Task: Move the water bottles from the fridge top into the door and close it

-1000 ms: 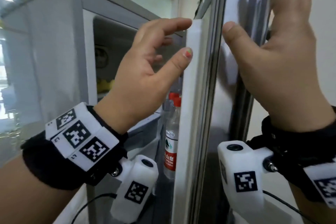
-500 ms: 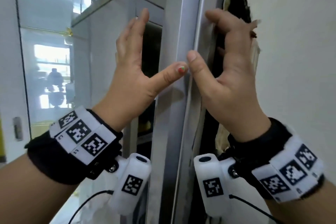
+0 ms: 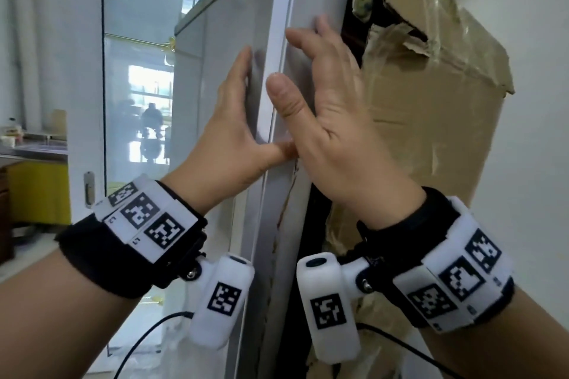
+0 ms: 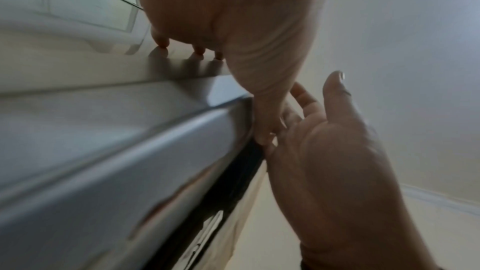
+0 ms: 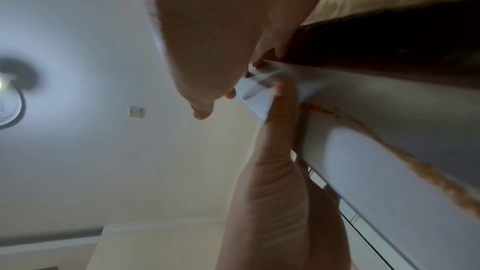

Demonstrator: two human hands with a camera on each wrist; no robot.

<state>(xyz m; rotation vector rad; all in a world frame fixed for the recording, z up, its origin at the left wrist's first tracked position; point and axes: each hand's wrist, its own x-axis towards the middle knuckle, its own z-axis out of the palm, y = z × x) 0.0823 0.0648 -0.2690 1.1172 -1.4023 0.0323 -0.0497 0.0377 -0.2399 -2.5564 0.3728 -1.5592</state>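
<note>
Door (image 3: 289, 40) shut or all but shut against the fridge (image 3: 215, 77), edge running from 12 to 6 o'clock through the head view; no gap showing, no bottles visible, presumably now behind the door. Pressed from both sides of the seam: left hand (image 3: 234, 138) at 9 o'clock of it, fingers straight and flat on the fridge side, thumb reaching across to the door edge, likely to feel the two faces come flush. Right hand (image 3: 332, 120) at 3 o'clock, fingers (image 3: 320, 24) spread and laid on the door face, thumb lifted clear, gripping nothing; a push to seat the seal, by the look of it. Thumb of the left and heel of the right touching or nearly so. Torn cardboard box (image 3: 431, 120) just beyond the right hand, at 2 o'clock, close beside the door. Glass door (image 3: 138, 71) well off at 10 o'clock.
</note>
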